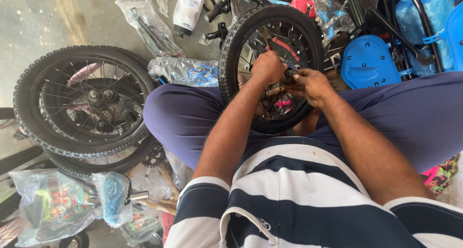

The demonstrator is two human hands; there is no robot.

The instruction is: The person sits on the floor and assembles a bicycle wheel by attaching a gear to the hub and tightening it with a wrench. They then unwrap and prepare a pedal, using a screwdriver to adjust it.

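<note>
1. Wheel (pixel 241 40): black knobby tyre, upright between the knees, resting on the floor (pixel 38 16).
2. Left hand (pixel 266 67): closed in a fist at the hub (pixel 289 74); object inside the fist hidden.
3. Right hand (pixel 312 86): fingers (pixel 300 73) pinched on the hub end, just beside the left hand.
4. Two more wheels (pixel 82 103): stacked flat, well apart to the left.
5. Blue plastic part (pixel 367 62): lying beyond the right knee.
6. Bagged parts (pixel 53 204): near lower left.
</note>
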